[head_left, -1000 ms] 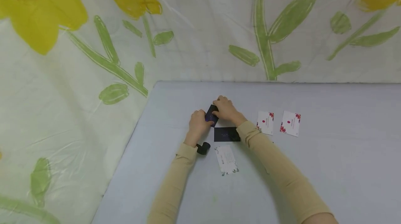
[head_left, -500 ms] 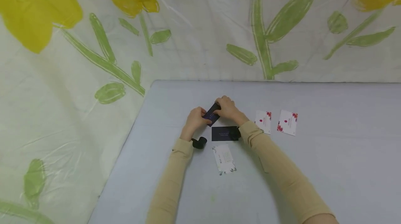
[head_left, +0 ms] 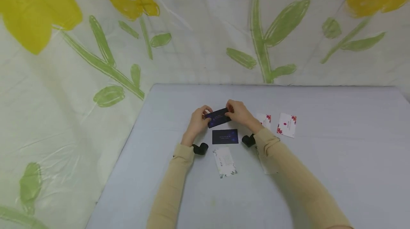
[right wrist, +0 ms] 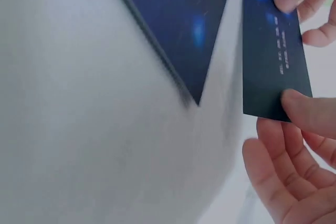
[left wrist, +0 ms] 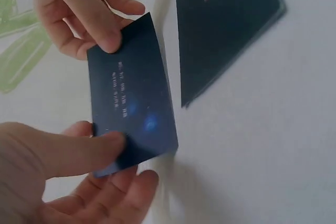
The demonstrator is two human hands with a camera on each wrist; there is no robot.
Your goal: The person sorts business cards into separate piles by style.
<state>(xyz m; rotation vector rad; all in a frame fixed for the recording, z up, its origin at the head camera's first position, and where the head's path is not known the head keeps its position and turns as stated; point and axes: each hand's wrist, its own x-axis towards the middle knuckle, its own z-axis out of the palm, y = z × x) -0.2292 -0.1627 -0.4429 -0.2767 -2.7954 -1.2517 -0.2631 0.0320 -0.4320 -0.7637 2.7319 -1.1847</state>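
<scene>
A dark blue business card [head_left: 217, 117] with small pale print is stretched between both hands just above the table. At its left end my left hand [head_left: 197, 120] pinches it, thumb on the printed face and fingers behind, as the left wrist view shows. The right hand [head_left: 239, 112] pinches the opposite end the same way, its thumb [right wrist: 310, 111] over the card's corner. Closer to the person, a second dark card [head_left: 225, 136] lies flat on the table, untouched; in the left wrist view this other card [left wrist: 226, 19] appears beside the held one.
A white card with leaf-patterned corners [head_left: 225, 161] lies nearer the person. Another pale card [head_left: 266, 163] is partly covered by the right sleeve. Two white cards with red flowers, one the rightmost card [head_left: 286, 125], lie right of the hands. A flower-printed sheet [head_left: 198, 54] hangs behind the table.
The held card has turned from steeply tilted to nearly level from left to right. The right hand has swung outward to the right, uncovering more of the dark card on the table.
</scene>
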